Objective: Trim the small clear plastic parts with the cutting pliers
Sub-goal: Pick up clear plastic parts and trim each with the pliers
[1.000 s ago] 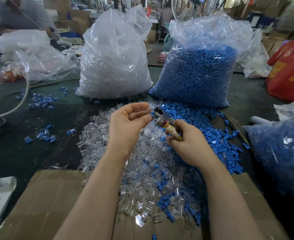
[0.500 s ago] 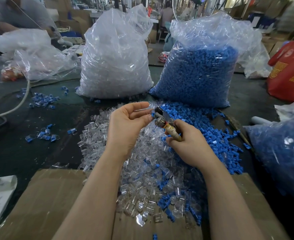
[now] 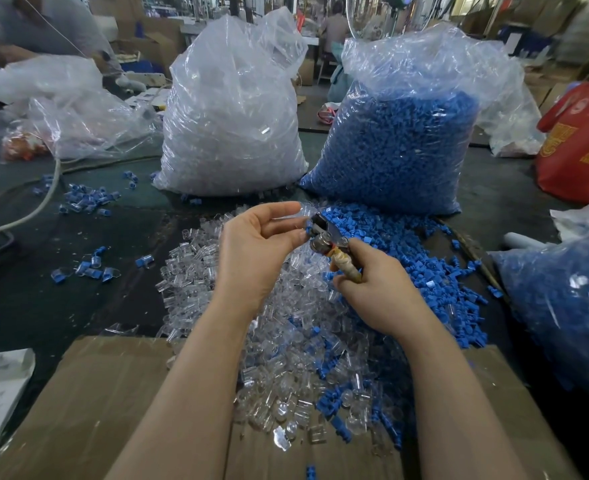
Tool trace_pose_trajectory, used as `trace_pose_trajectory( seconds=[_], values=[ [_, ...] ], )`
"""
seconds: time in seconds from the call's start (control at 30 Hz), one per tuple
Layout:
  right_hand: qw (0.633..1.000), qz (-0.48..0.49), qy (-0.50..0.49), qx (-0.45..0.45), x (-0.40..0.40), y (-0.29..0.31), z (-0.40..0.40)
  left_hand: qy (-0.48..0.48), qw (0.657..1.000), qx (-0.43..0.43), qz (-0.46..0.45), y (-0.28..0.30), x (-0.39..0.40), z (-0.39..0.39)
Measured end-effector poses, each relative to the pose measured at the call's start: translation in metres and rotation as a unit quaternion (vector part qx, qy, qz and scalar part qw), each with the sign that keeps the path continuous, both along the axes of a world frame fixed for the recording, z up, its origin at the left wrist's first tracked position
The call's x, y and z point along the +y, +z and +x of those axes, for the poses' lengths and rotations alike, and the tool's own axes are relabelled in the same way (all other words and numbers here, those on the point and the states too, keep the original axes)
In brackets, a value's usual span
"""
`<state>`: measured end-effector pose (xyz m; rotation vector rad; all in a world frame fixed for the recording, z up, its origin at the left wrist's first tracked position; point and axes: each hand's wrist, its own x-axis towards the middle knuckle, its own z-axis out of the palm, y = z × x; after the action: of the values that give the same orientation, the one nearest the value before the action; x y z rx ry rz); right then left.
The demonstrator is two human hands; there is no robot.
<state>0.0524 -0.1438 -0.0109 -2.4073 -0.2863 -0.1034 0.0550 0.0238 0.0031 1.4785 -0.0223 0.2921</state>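
in the centre of the frame the left hand [image 3: 258, 247] pinches a small part [image 3: 307, 227] between thumb and forefinger; it is too small to tell if it is clear or blue. just right of it, the cutting pliers [image 3: 324, 237] meet the part, and the right hand [image 3: 376, 289] grips their handle. the pile of clear parts [image 3: 286, 341] lies below the hands. i think a good cut needs the part held still and the blades close to its body.
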Motion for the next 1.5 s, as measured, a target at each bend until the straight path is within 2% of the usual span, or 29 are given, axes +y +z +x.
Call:
trace_pose_trajectory(
  seconds=[0.7, 0.9, 1.03, 1.17, 1.23, 1.3, 1.4, 1.5],
  values=[
    [0.997, -0.069, -0.019, -0.02, 0.002, 0.002, -0.002, -0.023, 0.999, 0.021, -0.012, -0.002, 0.004, 0.0],
    [0.995, -0.088, -0.033, -0.031, 0.0, 0.0, 0.001, -0.012, 0.988, 0.077, -0.135, -0.006, 0.018, 0.004],
    [0.996, -0.075, -0.037, -0.026, -0.002, -0.001, 0.002, 0.009, 0.986, 0.089, -0.143, -0.009, 0.024, 0.005],
    [0.995, -0.071, -0.058, -0.024, -0.005, -0.003, 0.004, 0.073, 0.992, 0.094, -0.049, -0.013, 0.035, 0.008],
    [0.995, -0.061, -0.071, -0.024, -0.006, -0.004, 0.005, 0.078, 0.99, 0.095, 0.062, -0.015, 0.04, 0.007],
    [0.995, -0.062, -0.076, -0.026, -0.006, -0.005, 0.006, 0.034, 0.978, 0.116, 0.17, -0.017, 0.04, 0.006],
    [0.993, -0.073, -0.086, -0.03, -0.008, -0.007, 0.006, -0.005, 0.941, 0.146, 0.306, -0.022, 0.028, 0.007],
    [0.992, -0.082, -0.092, -0.032, -0.01, -0.008, 0.007, 0.03, 0.874, 0.155, 0.459, -0.026, 0.017, 0.009]
  ],
)
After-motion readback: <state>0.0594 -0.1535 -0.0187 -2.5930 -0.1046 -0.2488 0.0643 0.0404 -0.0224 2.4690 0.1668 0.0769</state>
